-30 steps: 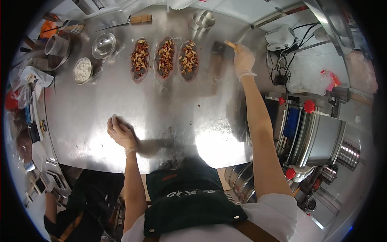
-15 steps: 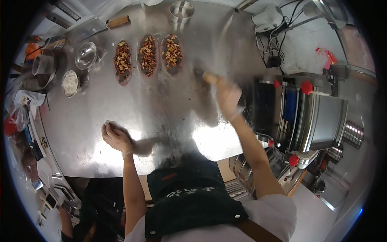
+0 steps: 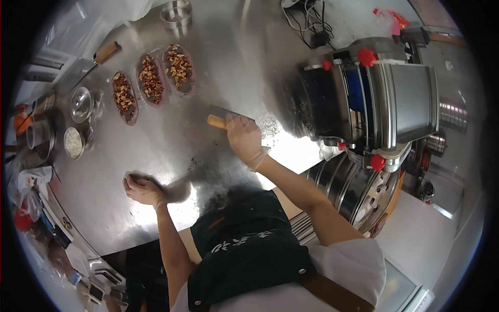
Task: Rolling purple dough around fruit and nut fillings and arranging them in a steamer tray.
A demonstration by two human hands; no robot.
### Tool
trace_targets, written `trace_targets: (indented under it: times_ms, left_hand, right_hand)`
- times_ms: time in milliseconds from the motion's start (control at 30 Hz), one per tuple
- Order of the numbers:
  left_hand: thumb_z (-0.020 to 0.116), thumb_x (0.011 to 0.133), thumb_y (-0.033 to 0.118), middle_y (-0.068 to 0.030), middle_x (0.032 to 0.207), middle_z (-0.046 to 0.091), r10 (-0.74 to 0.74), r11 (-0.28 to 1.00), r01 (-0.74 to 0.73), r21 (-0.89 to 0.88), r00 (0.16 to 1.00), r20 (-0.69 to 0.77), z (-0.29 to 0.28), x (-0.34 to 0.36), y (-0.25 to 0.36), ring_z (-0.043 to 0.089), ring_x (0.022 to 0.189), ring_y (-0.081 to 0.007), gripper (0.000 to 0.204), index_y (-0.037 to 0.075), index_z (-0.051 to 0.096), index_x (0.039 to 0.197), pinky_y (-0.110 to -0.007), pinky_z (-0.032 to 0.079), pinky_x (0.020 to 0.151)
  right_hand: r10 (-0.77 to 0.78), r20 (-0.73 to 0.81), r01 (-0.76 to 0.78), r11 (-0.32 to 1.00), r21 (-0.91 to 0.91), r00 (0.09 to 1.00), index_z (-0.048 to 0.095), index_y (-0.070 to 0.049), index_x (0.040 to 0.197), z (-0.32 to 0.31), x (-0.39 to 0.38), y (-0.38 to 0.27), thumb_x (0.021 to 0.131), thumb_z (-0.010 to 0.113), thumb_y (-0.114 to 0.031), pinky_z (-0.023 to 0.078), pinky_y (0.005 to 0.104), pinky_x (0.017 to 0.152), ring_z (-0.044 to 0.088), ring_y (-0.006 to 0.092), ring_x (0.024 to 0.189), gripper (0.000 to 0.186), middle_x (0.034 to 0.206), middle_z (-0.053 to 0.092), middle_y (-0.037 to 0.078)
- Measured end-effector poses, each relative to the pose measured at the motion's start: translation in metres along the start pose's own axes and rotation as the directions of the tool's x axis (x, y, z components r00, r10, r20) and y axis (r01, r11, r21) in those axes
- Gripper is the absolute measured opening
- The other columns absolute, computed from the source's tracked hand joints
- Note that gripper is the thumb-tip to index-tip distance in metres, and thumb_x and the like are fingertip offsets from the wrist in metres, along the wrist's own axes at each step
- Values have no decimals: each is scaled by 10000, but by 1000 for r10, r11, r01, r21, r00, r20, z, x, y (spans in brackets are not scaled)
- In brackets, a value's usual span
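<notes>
In my right hand (image 3: pixel 244 136), in a clear glove, is a dough scraper (image 3: pixel 216 121) with a pale wooden handle and a dark flat blade. The hand is low over the steel table (image 3: pixel 208 145), right of its middle; whether the blade touches the metal I cannot tell. Further left, my left hand (image 3: pixel 143 191), also gloved, rests on the table with its fingers curled in, hiding whatever they may hold. Beyond my hands lie three flat, dark oval dough pieces (image 3: pixel 132 113), side by side, topped with chopped nuts (image 3: pixel 151 78).
A steel bowl (image 3: pixel 175 21) stands at the back. Along the left are a wooden-handled blade (image 3: pixel 107 52), a clear bowl (image 3: pixel 81 104) and a bowl of white powder (image 3: pixel 74 144). A roller machine (image 3: pixel 384 104) with red knobs is at the right, cables (image 3: pixel 317 31) behind it.
My right hand has brought the scraper leftward and nearer to me. My left hand stays curled at about the same spot. The whole view has turned, shifting the dough pieces leftward.
</notes>
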State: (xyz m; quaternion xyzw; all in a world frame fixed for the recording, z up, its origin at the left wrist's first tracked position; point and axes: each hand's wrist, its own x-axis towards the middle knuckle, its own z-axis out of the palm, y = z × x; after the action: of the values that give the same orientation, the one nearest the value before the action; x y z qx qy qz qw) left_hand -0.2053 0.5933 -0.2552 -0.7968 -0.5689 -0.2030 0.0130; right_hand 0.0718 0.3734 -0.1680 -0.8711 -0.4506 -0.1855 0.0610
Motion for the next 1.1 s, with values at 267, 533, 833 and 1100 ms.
trace_targets:
  times_ms: [267,533,833,1100]
  left_hand:
    - [491,936,46,-156,1318,591,65,998,-64,17,997,-53,2,1,7,574,1170,-385,340,106,602,1251,-488,536,927]
    - [509,956,47,-153,1280,614,79,995,-74,62,993,-86,5,0,-2,607,1117,-385,286,111,620,1212,-487,547,907]
    - [523,994,78,-151,1241,634,89,994,-83,64,992,-86,8,2,0,616,1094,-378,203,100,618,1172,-486,527,905]
    - [503,921,60,-196,1297,593,54,998,-52,36,996,-64,1,1,8,574,1152,-398,315,98,598,1219,-512,499,921]
  right_hand:
    - [493,154,-399,821,-409,856,613,-33,940,18,21,134,839,667,-121,524,329,554,631,209,735,144,788,619,75]
    - [362,56,-333,899,-285,931,603,-52,860,-14,-38,-6,882,586,-91,504,322,462,598,181,591,48,722,581,64]
    - [702,274,-575,703,-419,658,621,49,1121,-24,-95,3,868,608,-98,557,337,526,657,225,782,293,899,615,116]
    - [453,148,-443,891,-94,879,641,-23,1012,-20,-20,-16,899,583,-104,550,343,531,652,226,721,151,804,645,88]
